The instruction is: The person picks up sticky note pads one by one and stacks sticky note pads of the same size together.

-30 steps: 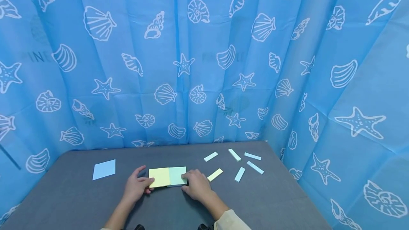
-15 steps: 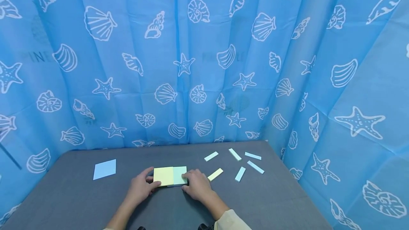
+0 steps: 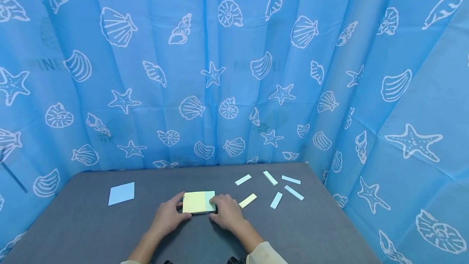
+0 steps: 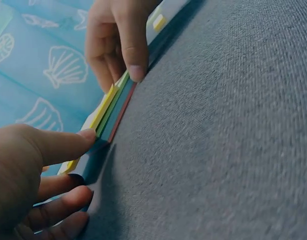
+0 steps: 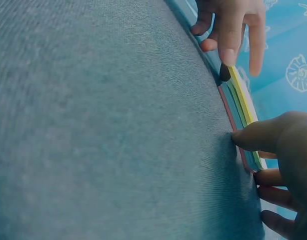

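Observation:
A yellow sticky note pad [image 3: 193, 203] lies mostly over a pale green sticky note pad [image 3: 208, 206], whose right strip shows beside it. Below them the left wrist view shows a blue layer [image 4: 113, 119] and a red layer [image 4: 123, 111] at the bottom of the stack. My left hand [image 3: 166, 217] grips the yellow pad by its left end, thumb on the near edge; its far fingers are partly hidden. At the stack's right end my right hand [image 3: 228, 213] holds the lower pads, thumb at the near edge and a finger over the top.
On the grey table [image 3: 293, 235], a light blue square sheet [image 3: 121, 193] lies at the left. Several narrow pads lie at the right, among them a yellow one [image 3: 248, 201] close to my right hand and a pale blue one [image 3: 276, 200]. A shell-patterned curtain [image 3: 234, 72] hangs behind.
My left hand has slid the yellow pad rightward over the green one, so less green shows. The right hand has stayed at the stack's right end.

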A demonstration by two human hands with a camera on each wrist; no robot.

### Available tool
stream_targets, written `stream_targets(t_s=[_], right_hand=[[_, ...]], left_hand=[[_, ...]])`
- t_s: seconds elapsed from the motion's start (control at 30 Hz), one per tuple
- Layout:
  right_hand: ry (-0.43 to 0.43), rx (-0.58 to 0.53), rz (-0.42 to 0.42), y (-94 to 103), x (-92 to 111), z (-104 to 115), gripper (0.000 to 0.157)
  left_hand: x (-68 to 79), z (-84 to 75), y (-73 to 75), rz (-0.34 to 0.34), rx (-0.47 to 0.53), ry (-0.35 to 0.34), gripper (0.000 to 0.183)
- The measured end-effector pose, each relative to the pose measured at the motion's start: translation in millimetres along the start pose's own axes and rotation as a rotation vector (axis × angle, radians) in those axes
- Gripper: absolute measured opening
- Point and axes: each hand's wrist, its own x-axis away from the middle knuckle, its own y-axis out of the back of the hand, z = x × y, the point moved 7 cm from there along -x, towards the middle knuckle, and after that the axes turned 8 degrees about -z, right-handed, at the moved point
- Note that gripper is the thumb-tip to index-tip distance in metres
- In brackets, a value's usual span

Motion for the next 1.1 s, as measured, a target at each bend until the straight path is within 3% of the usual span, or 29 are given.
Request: stream_targets(t_s=[0.23, 0.43, 0.7, 1.1], right_hand=[[-0.039, -0.011, 0.033, -1.6, -2.2, -3.2, 0.05], [-0.043, 0.007, 0.055, -3.0, -2.8, -3.0, 0.058], [0.04, 0.061, 0.044, -2.2, -1.9, 1.7, 0.052], [0.064, 0.053, 0.041, 0.1, -4.7, 0.2, 0.047]], left_hand=[[-0.7, -2.8, -9.1, -0.002, -0.065, -0.044, 0.08], [-1.3, -6.2, -13.2, -0.004, -0.087, -0.041, 0.079], [1.5, -14.5, -16.5, -0.045, -0.104, -0.055, 0.077], [3.3, -22.8, -20.6, -0.054, -0.196, -0.109, 0.073]])
